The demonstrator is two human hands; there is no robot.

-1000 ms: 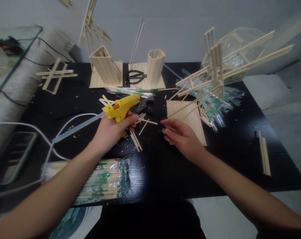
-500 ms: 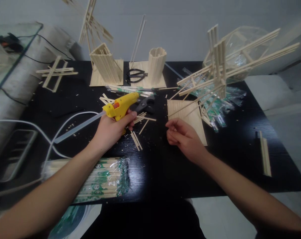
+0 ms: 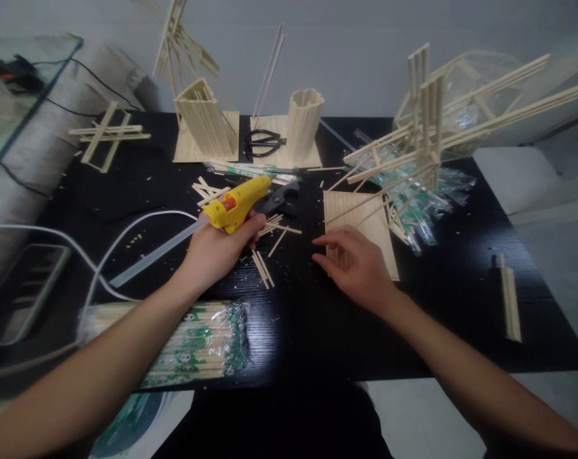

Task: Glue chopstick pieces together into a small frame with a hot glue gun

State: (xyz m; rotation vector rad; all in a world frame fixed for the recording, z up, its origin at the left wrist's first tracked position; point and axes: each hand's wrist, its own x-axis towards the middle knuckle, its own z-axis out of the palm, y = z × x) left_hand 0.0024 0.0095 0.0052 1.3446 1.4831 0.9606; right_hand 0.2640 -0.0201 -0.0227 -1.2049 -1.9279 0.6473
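Observation:
My left hand (image 3: 217, 252) grips a yellow glue gun (image 3: 238, 203) with a clear glue stick (image 3: 157, 250) poking out behind it; the nozzle points right toward black pliers (image 3: 280, 199). My right hand (image 3: 356, 264) hovers with fingers apart over the near left corner of a flat square panel of wooden sticks (image 3: 365, 220), holding nothing. Loose short sticks (image 3: 265, 245) lie between the two hands on the black table (image 3: 293, 331).
A tall stick structure (image 3: 427, 140) leans over the panel's right side. Two stick holders on boards (image 3: 207, 124) (image 3: 304, 121) and black scissors (image 3: 263, 143) stand at the back. A wrapped chopstick pack (image 3: 193, 344) lies near left, and a white cable (image 3: 111, 255) at left.
My right hand's fingers curled in, then spread again and shifted slightly right over the panel's corner. My left hand with the glue gun stayed almost still.

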